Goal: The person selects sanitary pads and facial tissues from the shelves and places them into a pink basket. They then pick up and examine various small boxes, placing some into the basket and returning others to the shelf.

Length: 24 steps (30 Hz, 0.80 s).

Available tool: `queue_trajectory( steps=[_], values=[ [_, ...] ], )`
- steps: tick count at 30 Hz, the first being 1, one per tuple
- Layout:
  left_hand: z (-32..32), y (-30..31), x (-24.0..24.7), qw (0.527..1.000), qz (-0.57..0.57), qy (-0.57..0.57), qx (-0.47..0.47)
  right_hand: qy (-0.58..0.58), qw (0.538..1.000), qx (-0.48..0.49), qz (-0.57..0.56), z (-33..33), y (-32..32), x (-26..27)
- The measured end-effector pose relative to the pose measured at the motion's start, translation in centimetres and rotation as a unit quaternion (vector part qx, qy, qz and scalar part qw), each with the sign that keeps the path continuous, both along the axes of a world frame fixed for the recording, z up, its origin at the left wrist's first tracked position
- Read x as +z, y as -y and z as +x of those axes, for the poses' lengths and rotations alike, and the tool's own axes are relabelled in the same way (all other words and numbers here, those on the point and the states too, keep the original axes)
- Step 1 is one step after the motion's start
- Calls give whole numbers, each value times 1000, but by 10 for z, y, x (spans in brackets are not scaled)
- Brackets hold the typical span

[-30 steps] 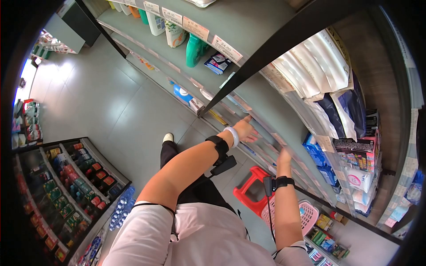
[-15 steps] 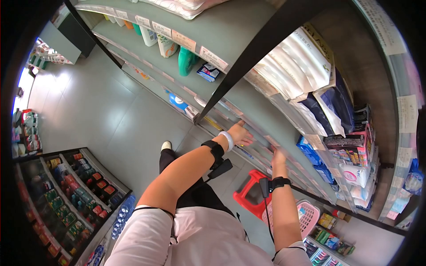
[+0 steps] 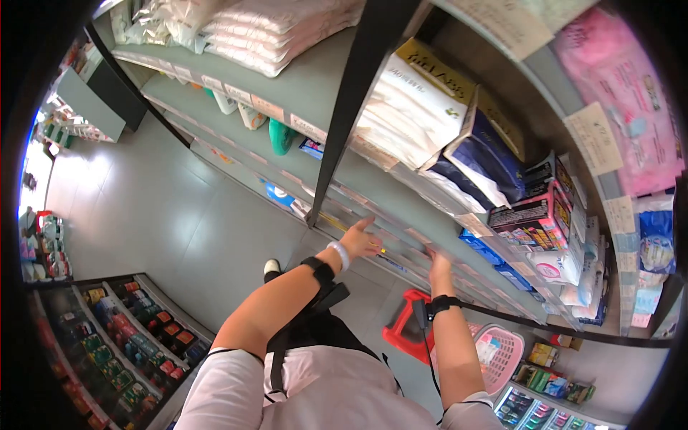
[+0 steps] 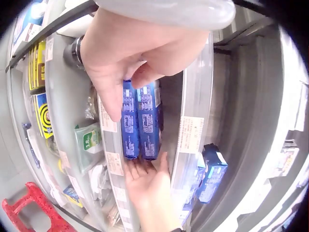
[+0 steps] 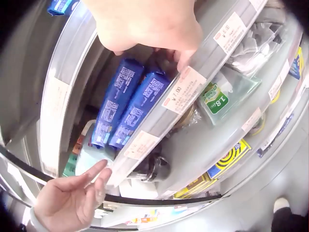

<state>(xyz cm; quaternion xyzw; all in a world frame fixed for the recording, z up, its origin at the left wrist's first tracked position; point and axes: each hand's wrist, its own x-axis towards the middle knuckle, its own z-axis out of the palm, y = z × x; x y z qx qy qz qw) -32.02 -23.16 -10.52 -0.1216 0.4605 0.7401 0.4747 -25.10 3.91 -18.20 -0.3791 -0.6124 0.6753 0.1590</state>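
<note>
Two blue packs [image 4: 148, 123] [image 5: 117, 104] lie side by side on a shelf behind a clear price-label edge. At one end of them is my right hand [image 3: 440, 266] [image 4: 148, 189] [image 5: 145, 24], fingers extended at the pack ends; whether they touch cannot be told. Near the opposite end my left hand [image 3: 355, 242] [image 4: 140, 48] [image 5: 72, 203] hangs in front of the shelf, thumb and fingers spread and loosely bent, holding nothing. The right wrist view shows a gap between it and the packs. In the head view the shelf above hides the packs.
A red stool [image 3: 408, 330] and a pink basket [image 3: 502, 355] stand on the floor below my right arm. White tissue packs [image 3: 405, 115] fill a higher shelf, beside a black upright post [image 3: 344, 107]. A chilled display case [image 3: 122, 344] is at the lower left.
The head view has shifted, bringing more of the upper shelves into sight. Both hands appear further left in it; they remain apart, at the shelf.
</note>
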Motion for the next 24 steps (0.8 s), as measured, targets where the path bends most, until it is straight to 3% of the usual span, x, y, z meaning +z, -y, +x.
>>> queue_trajectory(
  steps=[1, 3, 6, 8, 10, 17, 19, 21, 23, 24],
  values=[
    [6, 8, 5, 1000, -21, -13, -12, -7, 1000, -5, -2, 7, 1, 1],
    [16, 19, 15, 998, -42, -35, -32, 9, 966, 109, 233, 27, 5, 6],
    [19, 20, 37, 996, -50, -54, -52, -8, 967, 88, 240, 42, 45, 59],
    [18, 11, 59, 989, -44, -112, -80, -21, 971, 28, 238, 62, 47, 45],
    [12, -5, 79, 984, -23, -142, -103, 30, 965, 48, 258, 77, 74, 83],
    [-7, -93, 119, 959, -21, -255, -125, 53, 952, 59, 295, 153, 87, 106],
    [-13, -123, 102, 943, -83, -299, -122, 69, 963, 3, 260, 176, 89, 117],
    [-24, -155, 48, 936, -83, -307, -152, 65, 956, -40, 283, 203, 88, 116],
    [-28, -167, 43, 923, -79, -342, -156, 27, 948, -97, 301, 219, 89, 117],
    [-27, -166, 55, 969, -14, -215, -123, 28, 947, -107, 301, 229, 90, 115]
  ],
)
